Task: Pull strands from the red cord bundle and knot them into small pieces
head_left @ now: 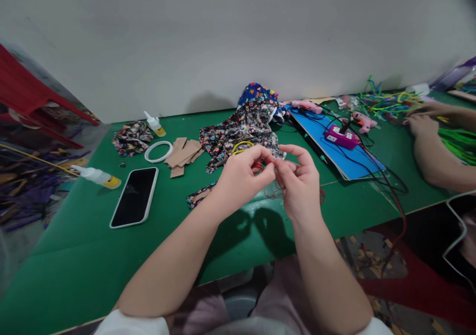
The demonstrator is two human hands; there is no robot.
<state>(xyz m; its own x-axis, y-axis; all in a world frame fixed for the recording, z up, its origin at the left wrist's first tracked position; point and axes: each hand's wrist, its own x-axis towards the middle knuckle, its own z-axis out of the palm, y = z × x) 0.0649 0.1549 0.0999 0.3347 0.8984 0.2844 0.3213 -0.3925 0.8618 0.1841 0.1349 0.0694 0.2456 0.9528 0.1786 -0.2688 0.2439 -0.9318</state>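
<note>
Both my hands are raised over the green table point(92, 255), fingertips meeting. My left hand point(243, 174) is curled in a pinch and my right hand point(299, 181) pinches against it. Thin red thread point(273, 191) runs between and below the fingers, with a loose tangle trailing down toward the table. Just behind my left hand a yellow ring point(242, 146) lies on floral fabric point(241, 127). A small strip of floral cloth point(199, 197) lies on the table under my left wrist.
A black phone point(134, 196), two glue bottles point(96, 176), a white ring point(158, 151) and cardboard pieces point(184, 154) lie left. A blue sheet point(334, 151) with glue guns and cables sits right. Another person's arms point(435, 151) work among coloured pipe cleaners point(390, 99) at far right.
</note>
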